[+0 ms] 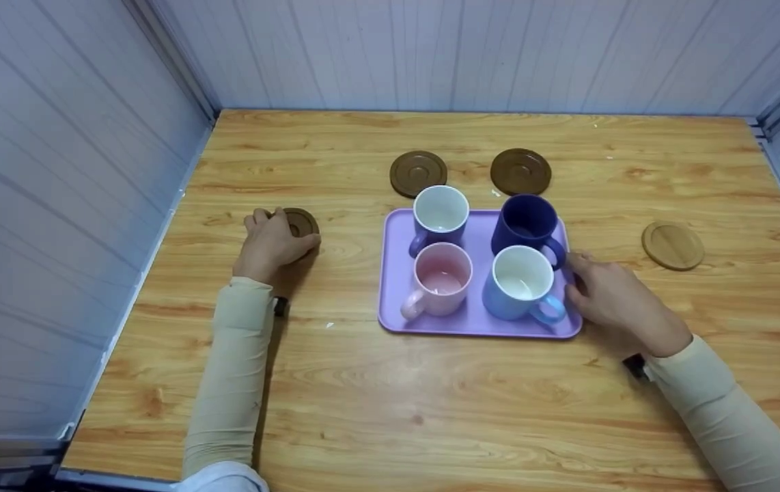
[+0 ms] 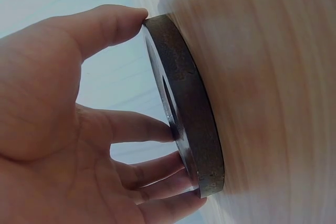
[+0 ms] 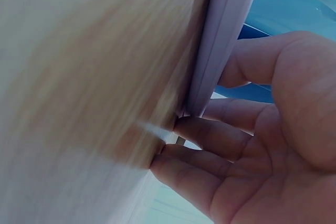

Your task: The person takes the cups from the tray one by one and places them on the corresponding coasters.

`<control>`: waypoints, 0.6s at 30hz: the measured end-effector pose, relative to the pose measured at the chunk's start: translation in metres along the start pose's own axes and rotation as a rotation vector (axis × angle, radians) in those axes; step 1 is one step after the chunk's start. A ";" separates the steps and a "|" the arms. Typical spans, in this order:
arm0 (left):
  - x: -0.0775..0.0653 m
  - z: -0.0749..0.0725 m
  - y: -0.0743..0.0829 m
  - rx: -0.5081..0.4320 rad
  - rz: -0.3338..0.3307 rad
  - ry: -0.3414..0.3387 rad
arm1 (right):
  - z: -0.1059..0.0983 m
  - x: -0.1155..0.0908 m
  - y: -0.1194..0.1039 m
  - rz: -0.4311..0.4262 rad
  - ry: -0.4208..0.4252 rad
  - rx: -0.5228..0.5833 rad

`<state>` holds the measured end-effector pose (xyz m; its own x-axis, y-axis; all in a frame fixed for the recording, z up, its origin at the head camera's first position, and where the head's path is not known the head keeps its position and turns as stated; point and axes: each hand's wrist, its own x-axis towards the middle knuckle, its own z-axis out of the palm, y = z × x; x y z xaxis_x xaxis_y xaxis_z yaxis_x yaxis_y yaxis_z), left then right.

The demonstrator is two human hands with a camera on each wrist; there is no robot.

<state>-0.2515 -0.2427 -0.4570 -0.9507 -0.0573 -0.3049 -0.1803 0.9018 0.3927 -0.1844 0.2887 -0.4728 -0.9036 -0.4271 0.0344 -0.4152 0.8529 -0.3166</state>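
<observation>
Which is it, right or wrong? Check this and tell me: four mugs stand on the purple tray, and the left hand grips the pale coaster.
Wrong on the coaster: the head view shows the left hand gripping a dark brown coaster; the pale coaster lies apart, on the other side of the tray. The rest stands.

Four mugs — one pink mug, one light blue mug, one dark blue mug and one purple mug with a white inside — are standing on a single lilac tray. Four round coasters are sharing one worktop: three dark brown coasters and one pale wooden coaster. Two hands are appearing in the scene — one left hand, one right hand.
</observation>
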 end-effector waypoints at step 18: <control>0.000 0.003 0.004 0.008 0.027 -0.003 | -0.001 0.000 -0.002 0.032 -0.046 0.010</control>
<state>-0.2512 -0.2380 -0.4576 -0.9545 -0.0321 -0.2966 -0.1529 0.9063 0.3939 -0.1840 0.2873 -0.4709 -0.9103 -0.4134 -0.0197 -0.3849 0.8632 -0.3266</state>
